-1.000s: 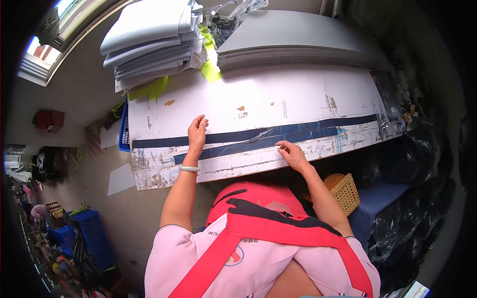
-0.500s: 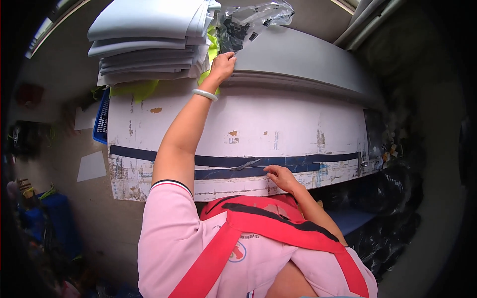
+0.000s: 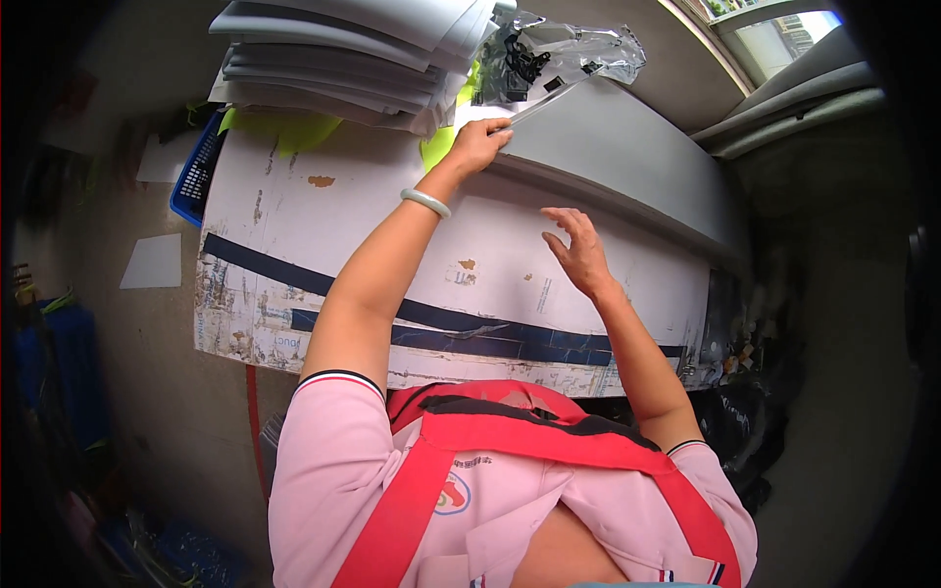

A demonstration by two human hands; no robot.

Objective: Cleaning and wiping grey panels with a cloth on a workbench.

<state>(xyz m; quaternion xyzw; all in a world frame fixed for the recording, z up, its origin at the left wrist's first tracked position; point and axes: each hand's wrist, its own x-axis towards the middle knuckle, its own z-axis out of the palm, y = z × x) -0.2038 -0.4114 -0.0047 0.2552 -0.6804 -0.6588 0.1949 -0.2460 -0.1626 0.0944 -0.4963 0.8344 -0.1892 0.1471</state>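
Observation:
My left hand [image 3: 478,147] reaches to the far side of the worktable, its fingers closed over the near-left corner of a smooth grey sheet [image 3: 618,147]. One edge of that sheet lifts slightly beside the fingers. Above the pale board tabletop hovers my right hand [image 3: 580,257], fingers bent and apart, holding nothing. Just beyond my left hand, a clear plastic bag [image 3: 598,49] holds small black pieces [image 3: 524,64]. To its left rises a stack of folded white-grey sheets [image 3: 343,64], with bright yellow-green material [image 3: 438,147] showing beneath.
Dark blue strips [image 3: 441,318] run along the near part of the worn white tabletop [image 3: 363,211]. A blue plastic basket [image 3: 199,171] stands against the table's left side. Dark plastic bags [image 3: 735,421] lie at the right, and a pale sheet [image 3: 154,262] rests on the floor.
My right hand has risen from the dark blue strips toward the grey sheet. My left hand has shifted from beside the plastic bag onto the sheet's corner. The view has turned somewhat.

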